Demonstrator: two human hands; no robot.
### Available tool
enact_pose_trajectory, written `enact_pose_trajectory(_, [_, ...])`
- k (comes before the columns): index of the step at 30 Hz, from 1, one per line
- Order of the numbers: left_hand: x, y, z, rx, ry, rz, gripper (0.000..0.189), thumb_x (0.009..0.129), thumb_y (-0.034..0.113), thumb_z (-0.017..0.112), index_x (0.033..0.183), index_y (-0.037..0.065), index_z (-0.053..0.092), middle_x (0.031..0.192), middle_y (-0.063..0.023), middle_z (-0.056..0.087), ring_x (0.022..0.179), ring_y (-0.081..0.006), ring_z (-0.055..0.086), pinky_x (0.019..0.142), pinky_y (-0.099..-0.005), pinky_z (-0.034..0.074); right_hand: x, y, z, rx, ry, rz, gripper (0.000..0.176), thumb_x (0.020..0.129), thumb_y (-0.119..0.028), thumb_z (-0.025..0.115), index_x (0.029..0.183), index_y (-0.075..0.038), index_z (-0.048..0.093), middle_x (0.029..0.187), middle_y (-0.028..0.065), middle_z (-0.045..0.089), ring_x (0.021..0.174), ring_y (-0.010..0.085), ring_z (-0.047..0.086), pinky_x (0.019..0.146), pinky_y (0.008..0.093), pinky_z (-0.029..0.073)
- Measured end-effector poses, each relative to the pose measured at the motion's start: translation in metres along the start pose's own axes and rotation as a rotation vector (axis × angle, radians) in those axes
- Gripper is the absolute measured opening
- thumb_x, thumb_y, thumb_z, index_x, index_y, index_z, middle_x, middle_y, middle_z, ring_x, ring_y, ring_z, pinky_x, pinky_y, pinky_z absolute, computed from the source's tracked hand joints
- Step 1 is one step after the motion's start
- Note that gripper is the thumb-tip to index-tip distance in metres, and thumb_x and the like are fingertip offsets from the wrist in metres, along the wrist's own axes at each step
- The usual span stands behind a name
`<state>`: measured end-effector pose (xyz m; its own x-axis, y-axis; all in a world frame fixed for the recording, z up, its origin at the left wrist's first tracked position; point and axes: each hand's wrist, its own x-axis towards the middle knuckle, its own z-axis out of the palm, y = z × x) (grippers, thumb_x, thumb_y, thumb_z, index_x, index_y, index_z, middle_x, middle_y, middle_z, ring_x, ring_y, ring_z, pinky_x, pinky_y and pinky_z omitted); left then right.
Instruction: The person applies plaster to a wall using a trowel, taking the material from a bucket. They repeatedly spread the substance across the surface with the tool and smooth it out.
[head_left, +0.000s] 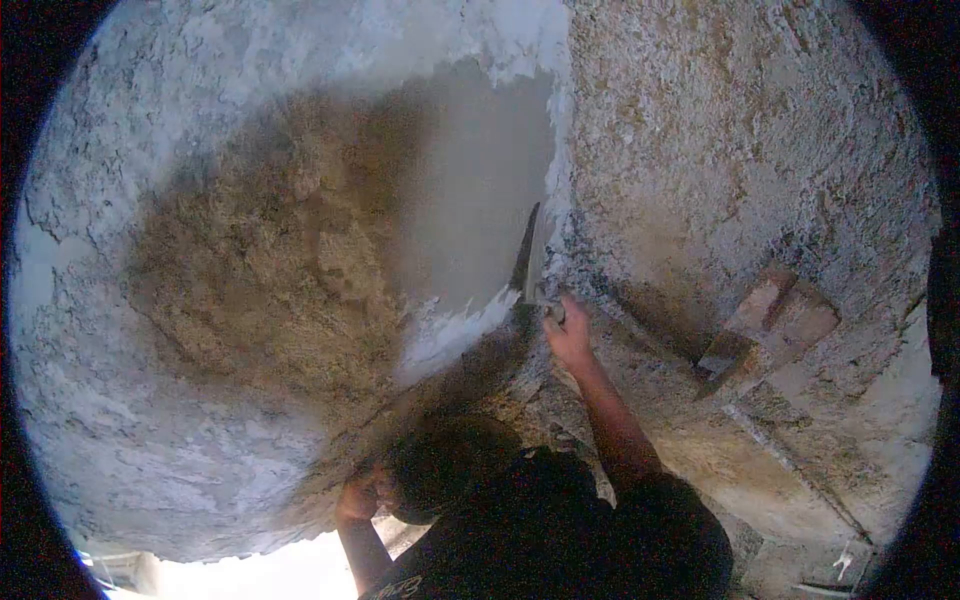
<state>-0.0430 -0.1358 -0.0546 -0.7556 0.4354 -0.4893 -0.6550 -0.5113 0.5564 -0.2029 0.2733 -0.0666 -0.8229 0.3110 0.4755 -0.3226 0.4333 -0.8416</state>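
Observation:
My right hand is closed round the handle of a trowel. The narrow blade points up and lies along the inner corner, at the edge of a smooth grey patch of plaster. Lower and to the left, my left hand is closed at the side of a dark round bowl. What the bowl holds is too dark to make out. My black shirt hides part of the area below it.
Rough brown wall lies left of the smooth patch, with whitish plaster around it. A coarse wall rises on the right. A reddish block juts out there, above a thin rod. Bright light shows at bottom left.

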Motion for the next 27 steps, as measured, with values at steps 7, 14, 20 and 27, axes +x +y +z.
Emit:
enact_pose_trajectory(7, [0.000, -0.007, -0.024, 0.128, 0.069, 0.000, 0.024, 0.076, 0.032, 0.054, 0.088, 0.011, 0.051, 0.061, -0.0014, 0.044, 0.047, -0.0159, 0.038, 0.041, -0.0265, 0.028, -0.024, -0.003, -0.005, -0.234, -0.214, 0.067, 0.039, 0.064, -0.015, 0.056, 0.098, 0.002, 0.050, 0.084, 0.0195, 0.057, 0.077, 0.0351, 0.056, 0.070, 0.0391, 0.044])
enact_pose_trajectory(14, [-0.003, -0.002, 0.018, 0.207, 0.186, -0.019, 0.018, 0.080, 0.028, 0.051, 0.084, 0.011, 0.051, 0.063, -0.0041, 0.045, 0.044, -0.0161, 0.037, 0.038, -0.0278, 0.029, -0.066, 0.034, 0.005, -0.270, -0.481, -0.146, 0.043, 0.063, -0.023, 0.058, 0.097, 0.003, 0.051, 0.093, 0.0227, 0.055, 0.082, 0.0393, 0.053, 0.069, 0.0417, 0.043])
enact_pose_trajectory(20, [-0.002, 0.003, 0.013, 0.077, 0.035, -0.013, 0.020, 0.082, 0.028, 0.050, 0.073, 0.010, 0.047, 0.055, -0.0015, 0.041, 0.040, -0.0131, 0.035, 0.036, -0.0265, 0.032, -0.072, 0.034, 0.010, -0.014, -0.311, -0.089, 0.044, 0.065, -0.025, 0.061, 0.098, 0.002, 0.049, 0.086, 0.0185, 0.056, 0.078, 0.0317, 0.055, 0.066, 0.0400, 0.042])
enact_pose_trajectory(27, [-0.006, 0.006, 0.031, 0.413, 0.083, 0.092, 0.022, 0.080, 0.030, 0.051, 0.070, 0.011, 0.046, 0.051, 0.0001, 0.037, 0.040, -0.0124, 0.033, 0.037, -0.0252, 0.026, -0.017, 0.007, 0.004, 0.107, 0.051, 0.171, 0.025, 0.067, -0.010, 0.054, 0.089, 0.001, 0.050, 0.065, 0.0138, 0.053, 0.055, 0.0220, 0.051, 0.053, 0.0312, 0.042])
